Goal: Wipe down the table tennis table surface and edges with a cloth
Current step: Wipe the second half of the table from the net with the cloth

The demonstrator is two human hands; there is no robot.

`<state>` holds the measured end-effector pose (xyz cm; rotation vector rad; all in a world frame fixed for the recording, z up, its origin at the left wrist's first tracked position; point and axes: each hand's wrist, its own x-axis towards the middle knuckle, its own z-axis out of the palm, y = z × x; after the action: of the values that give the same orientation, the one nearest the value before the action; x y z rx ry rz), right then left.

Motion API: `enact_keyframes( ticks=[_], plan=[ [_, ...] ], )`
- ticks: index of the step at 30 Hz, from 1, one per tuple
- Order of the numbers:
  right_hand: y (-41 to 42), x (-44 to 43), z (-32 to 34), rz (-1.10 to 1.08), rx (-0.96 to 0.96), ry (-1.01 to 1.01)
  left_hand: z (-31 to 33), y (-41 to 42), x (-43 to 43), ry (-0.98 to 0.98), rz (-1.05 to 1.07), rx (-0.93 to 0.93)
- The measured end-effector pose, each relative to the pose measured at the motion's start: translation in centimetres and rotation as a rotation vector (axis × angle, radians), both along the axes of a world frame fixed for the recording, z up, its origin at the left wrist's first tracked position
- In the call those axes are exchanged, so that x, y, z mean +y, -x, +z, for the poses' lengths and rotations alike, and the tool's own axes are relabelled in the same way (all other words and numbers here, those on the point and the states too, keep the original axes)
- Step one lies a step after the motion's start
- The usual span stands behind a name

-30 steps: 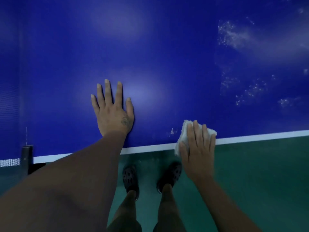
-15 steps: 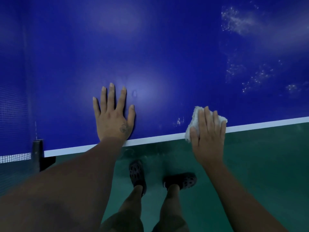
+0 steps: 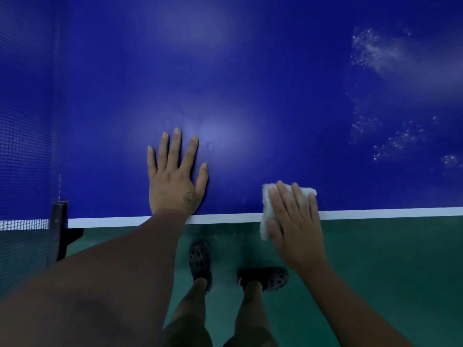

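The blue table tennis table (image 3: 250, 83) fills the upper view, with a white line (image 3: 225, 218) along its near edge. My left hand (image 3: 175, 176) lies flat on the blue surface just inside that edge, fingers spread and straight. My right hand (image 3: 295, 221) presses a folded white cloth (image 3: 269, 196) over the table's near edge, fingers straight across it. The cloth wraps from the top surface down past the white line. Most of the cloth is hidden under my hand.
The net (image 3: 22, 121) and its black clamp post (image 3: 60, 229) stand at the left. White dusty smears and specks (image 3: 375, 51) mark the surface at the right. Below the edge lie the green floor (image 3: 388, 271) and my two feet in dark shoes (image 3: 200, 261).
My right hand slid the cloth to the right along the near edge. My right foot turned and stepped to the right. My left hand stayed planted on the table.
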<state>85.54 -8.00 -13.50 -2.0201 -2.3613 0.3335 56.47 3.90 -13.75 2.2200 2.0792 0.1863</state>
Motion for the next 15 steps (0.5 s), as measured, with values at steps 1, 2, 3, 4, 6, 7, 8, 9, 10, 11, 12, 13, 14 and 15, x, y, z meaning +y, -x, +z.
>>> enact_keyframes(
  ticks=[1, 2, 3, 4, 6, 7, 8, 9, 10, 11, 12, 13, 14, 15],
  plan=[
    [-0.8, 0.2, 0.1, -0.026, -0.001, 0.013, 0.0, 0.0, 0.0, -0.001, -0.003, 0.005],
    [-1.3, 0.9, 0.2, -0.078, -0.01, 0.021, 0.0, 0.0, 0.0, -0.001, -0.005, 0.006],
    [-1.3, 2.3, 0.4, -0.15, -0.027, 0.019, 0.0, 0.0, 0.0, -0.002, -0.006, 0.003],
    [-0.8, 4.2, 0.5, -0.231, -0.039, 0.006, 0.0, 0.0, -0.1, -0.004, -0.005, 0.002],
    [1.0, 8.7, 0.5, -0.398, -0.02, -0.018, 0.1, 0.0, -0.1, -0.007, -0.001, 0.008],
    [2.3, 10.9, 0.6, -0.454, 0.005, -0.022, 0.2, 0.0, -0.1, -0.007, -0.003, 0.007],
    [3.7, 12.5, 0.6, -0.475, 0.021, -0.018, 0.2, 0.0, -0.1, -0.009, -0.005, 0.002],
    [5.2, 13.2, 0.5, -0.454, 0.023, -0.013, 0.3, 0.0, -0.1, -0.009, -0.005, 0.001],
    [6.6, 13.1, 0.4, -0.399, 0.013, -0.024, 0.3, 0.0, 0.0, -0.006, -0.004, 0.0],
    [7.8, 11.8, 0.1, -0.321, -0.001, -0.053, 0.3, -0.1, 0.0, -0.002, -0.004, -0.003],
    [8.7, 9.7, 0.0, -0.221, -0.007, -0.068, 0.4, -0.1, 0.0, 0.001, -0.004, -0.005],
    [9.1, 7.0, 0.0, -0.116, 0.0, -0.064, 0.4, -0.1, 0.0, 0.006, -0.001, -0.005],
    [9.0, 4.2, 0.2, -0.033, 0.017, -0.035, 0.4, -0.2, 0.0, 0.012, 0.002, -0.004],
    [8.4, 1.7, 0.2, 0.022, 0.037, 0.0, 0.4, -0.1, 0.0, 0.018, 0.002, -0.001]
  ],
)
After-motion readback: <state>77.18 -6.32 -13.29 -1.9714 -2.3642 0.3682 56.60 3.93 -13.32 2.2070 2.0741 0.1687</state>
